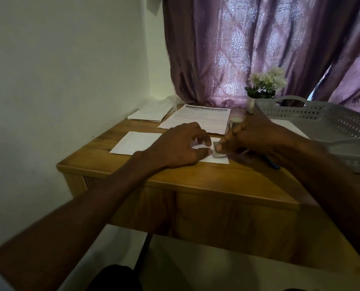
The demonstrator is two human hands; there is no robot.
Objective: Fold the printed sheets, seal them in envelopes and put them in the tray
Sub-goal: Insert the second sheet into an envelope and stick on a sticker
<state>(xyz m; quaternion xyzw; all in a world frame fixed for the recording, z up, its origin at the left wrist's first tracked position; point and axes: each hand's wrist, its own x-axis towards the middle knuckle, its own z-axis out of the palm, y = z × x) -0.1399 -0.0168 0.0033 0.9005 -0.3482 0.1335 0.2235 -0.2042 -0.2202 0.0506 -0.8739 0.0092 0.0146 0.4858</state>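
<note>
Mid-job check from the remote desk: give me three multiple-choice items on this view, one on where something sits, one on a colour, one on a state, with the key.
1. Where is the printed sheet?
A. inside the tray
B. flat on the table, beyond the envelope
C. in the left hand

2. What colour is the tray?
A. grey
B. red
C. black

3. What is the right hand doing?
A. lying open and idle
B. pressing its thumb on a small stamp-like square at the envelope's corner
C. lifting the flowers

Key: 1 B, the sheet lies unfolded on the table behind the envelope. 2 A, the perforated tray at the right is plainly grey. 3 B, its thumb sits on the small square at the envelope's right end, while the left hand rests on the envelope with no grip.
</note>
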